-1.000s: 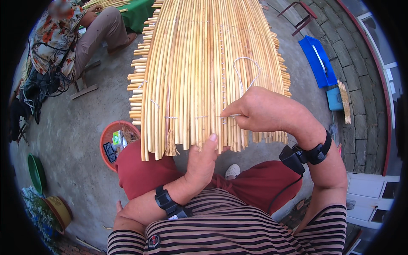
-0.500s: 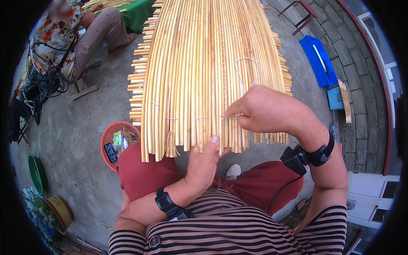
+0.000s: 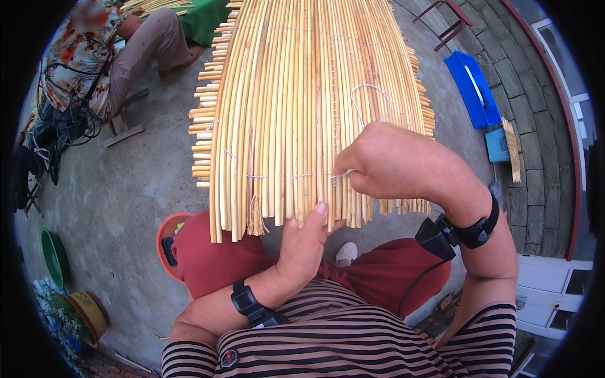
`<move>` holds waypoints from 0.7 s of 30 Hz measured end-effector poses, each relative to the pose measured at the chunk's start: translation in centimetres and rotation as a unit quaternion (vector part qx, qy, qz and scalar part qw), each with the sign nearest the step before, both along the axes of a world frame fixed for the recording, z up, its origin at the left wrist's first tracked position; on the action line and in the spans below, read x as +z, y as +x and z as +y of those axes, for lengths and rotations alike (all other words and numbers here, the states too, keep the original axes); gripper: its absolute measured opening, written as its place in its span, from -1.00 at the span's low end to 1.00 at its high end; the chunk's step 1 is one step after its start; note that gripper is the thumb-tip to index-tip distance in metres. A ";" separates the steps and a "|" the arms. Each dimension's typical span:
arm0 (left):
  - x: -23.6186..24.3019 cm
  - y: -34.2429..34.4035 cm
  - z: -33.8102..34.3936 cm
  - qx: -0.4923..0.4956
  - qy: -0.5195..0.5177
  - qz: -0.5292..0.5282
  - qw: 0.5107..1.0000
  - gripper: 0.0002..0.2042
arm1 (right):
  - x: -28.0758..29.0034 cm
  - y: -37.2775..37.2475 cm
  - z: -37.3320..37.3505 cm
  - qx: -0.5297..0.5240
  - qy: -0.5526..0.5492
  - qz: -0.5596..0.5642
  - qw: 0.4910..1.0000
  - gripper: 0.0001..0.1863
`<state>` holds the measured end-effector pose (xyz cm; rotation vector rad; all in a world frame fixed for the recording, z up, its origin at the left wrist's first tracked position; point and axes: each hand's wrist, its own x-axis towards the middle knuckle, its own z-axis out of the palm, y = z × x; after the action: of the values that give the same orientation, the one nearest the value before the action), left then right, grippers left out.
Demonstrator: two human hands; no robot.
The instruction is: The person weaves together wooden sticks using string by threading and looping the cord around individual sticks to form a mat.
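Note:
A mat of pale reed sticks (image 3: 283, 113) lies in front of me, with white string stitched across it and a vertical row of stitches. My left hand (image 3: 302, 246) grips its near edge, thumb on top and fingers partly hidden underneath. My right hand (image 3: 387, 160) is curled in a pinch over the stitches just above the left thumb; what its fingertips hold is too small to make out. A loop of white string (image 3: 368, 87) lies on the reeds beyond my right hand.
A seated person (image 3: 88, 69) is at upper left by a green cloth (image 3: 201, 25) with reeds. An orange basin (image 3: 165, 230), green basin (image 3: 55, 258) and potted plant (image 3: 85, 312) are at left. A stool (image 3: 441, 16), blue tray (image 3: 469, 91) and light-blue bin (image 3: 496, 146) are at right.
Both hands and the mat's near edge have shifted slightly right; my right hand is a little higher. My left knee has swung outward, covering more of the orange basin.

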<state>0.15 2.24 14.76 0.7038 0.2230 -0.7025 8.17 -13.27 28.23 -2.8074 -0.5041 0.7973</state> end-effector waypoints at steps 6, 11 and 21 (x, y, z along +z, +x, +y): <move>-0.4 0.0 0.0 -0.004 -0.008 -0.001 1.000 -0.66 | 0.0 -0.2 0.0 -0.009 0.017 -0.007 1.000 -0.82; -0.3 0.0 0.0 0.001 0.002 -0.002 1.000 -0.67 | 0.2 -0.3 0.3 0.000 0.015 -0.014 1.000 -0.81; -0.3 -0.1 0.0 0.003 0.010 -0.002 1.000 -0.70 | 0.8 0.1 1.5 0.064 -0.067 -0.026 0.995 -0.86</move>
<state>0.09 2.24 14.48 0.7232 0.2286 -0.6949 8.28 -11.77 29.06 -2.9495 -0.6685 0.8124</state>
